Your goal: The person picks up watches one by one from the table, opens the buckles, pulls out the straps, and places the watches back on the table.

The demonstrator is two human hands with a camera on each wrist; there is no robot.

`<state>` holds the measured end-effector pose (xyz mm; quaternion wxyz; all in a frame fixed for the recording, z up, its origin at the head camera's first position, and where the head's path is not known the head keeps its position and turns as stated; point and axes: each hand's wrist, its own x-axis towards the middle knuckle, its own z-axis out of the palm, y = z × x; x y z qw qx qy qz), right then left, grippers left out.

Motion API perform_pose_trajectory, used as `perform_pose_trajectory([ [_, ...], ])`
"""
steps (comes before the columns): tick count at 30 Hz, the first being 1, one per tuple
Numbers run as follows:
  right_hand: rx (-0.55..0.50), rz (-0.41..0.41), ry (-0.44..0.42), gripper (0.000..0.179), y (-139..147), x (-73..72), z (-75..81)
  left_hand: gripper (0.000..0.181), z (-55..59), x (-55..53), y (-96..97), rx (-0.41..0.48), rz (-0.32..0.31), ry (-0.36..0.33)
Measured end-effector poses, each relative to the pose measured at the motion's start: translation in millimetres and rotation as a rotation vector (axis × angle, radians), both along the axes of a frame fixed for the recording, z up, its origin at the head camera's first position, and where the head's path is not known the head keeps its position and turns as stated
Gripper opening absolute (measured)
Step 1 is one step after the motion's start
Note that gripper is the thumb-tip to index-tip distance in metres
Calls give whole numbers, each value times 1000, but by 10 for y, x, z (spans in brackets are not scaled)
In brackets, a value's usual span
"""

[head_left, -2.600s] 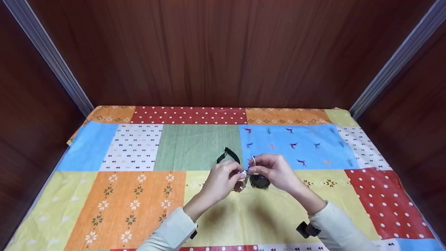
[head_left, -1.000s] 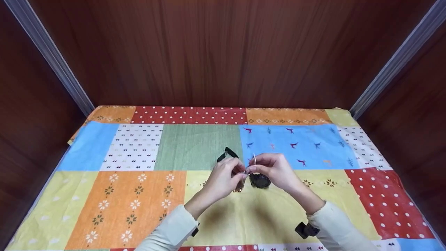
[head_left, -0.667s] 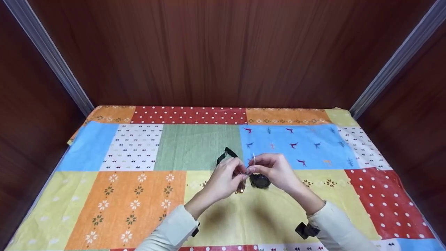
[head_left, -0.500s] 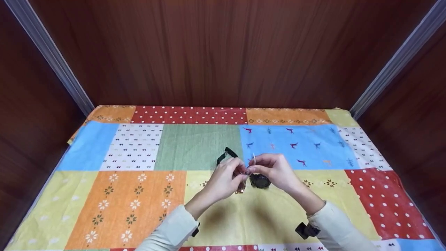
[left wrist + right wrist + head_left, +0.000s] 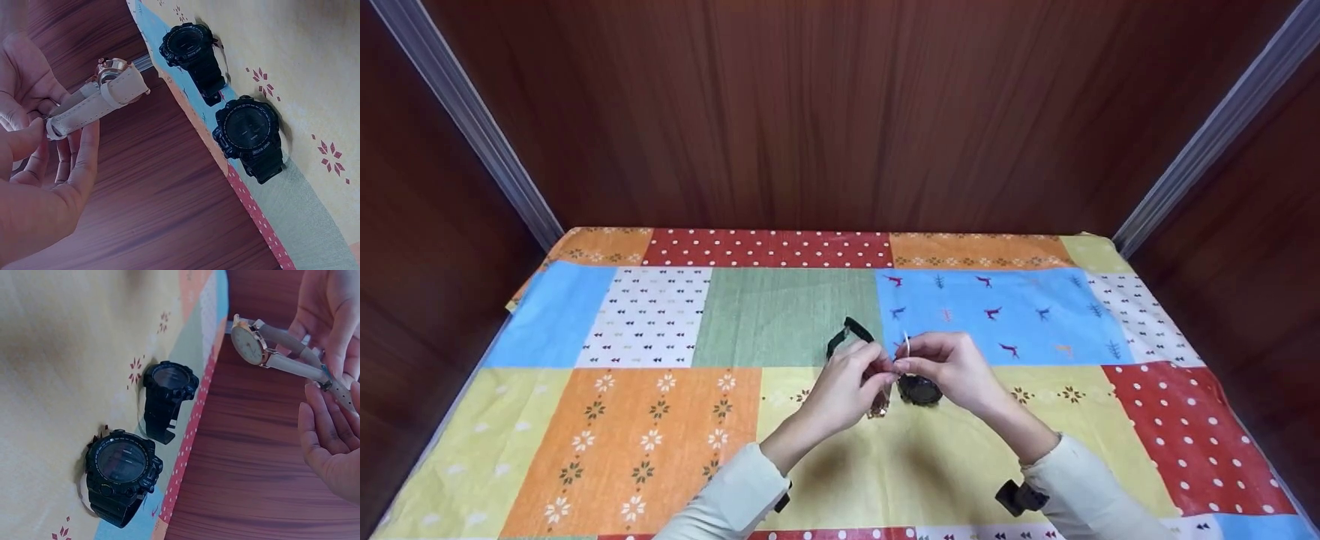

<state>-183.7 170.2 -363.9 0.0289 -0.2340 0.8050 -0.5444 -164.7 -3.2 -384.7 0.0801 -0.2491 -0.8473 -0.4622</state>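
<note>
Between my hands hangs a wristwatch (image 5: 248,345) with a pale strap and a rose-gold case, its dial facing the right wrist view. The strap (image 5: 93,111) is looped round, and its holed tip sticks out past the buckle (image 5: 326,384). My left hand (image 5: 844,386) pinches the strap near the buckle. My right hand (image 5: 956,367) holds the strap end from the other side, fingertips meeting those of the left. One black sports watch (image 5: 920,390) lies below the right hand; another black watch (image 5: 853,330) lies beyond the left hand, partly hidden by it in the head view.
A patchwork tablecloth (image 5: 660,450) covers the table. Brown wood-grain panels (image 5: 840,112) enclose it at the back and both sides, with metal posts (image 5: 484,135) at the corners. A black wrist strap (image 5: 1021,496) shows under the right sleeve.
The held wristwatch has turned, so its dial no longer faces the head camera. My left hand has edged slightly right, and both hands' fingertips are closer together. The black watches have stayed put.
</note>
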Motion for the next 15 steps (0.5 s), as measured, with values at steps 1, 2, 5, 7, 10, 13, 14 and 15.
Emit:
perform_pose_trajectory([
  [1,3,-4,-3,15,1,2,2,5,-2,0,1,4,0,-6],
  [2,7,-9,-6,14,2,2,2,4,-1,1,1,9,1,-14],
  [5,9,-22,-12,14,2,4,9,5,0,2,3,24,7,-30],
  [7,5,-26,-9,14,1,7,14,5,4,4,5,31,10,-25],
  [10,-1,-22,-8,15,0,5,10,5,9,9,7,26,12,6],
  [13,-6,-16,-7,16,2,3,4,5,6,17,11,20,11,24],
  [14,-4,-16,-6,16,3,1,1,6,5,20,11,21,11,27],
  [15,-1,-15,-3,16,4,2,0,6,3,22,12,22,9,29],
])
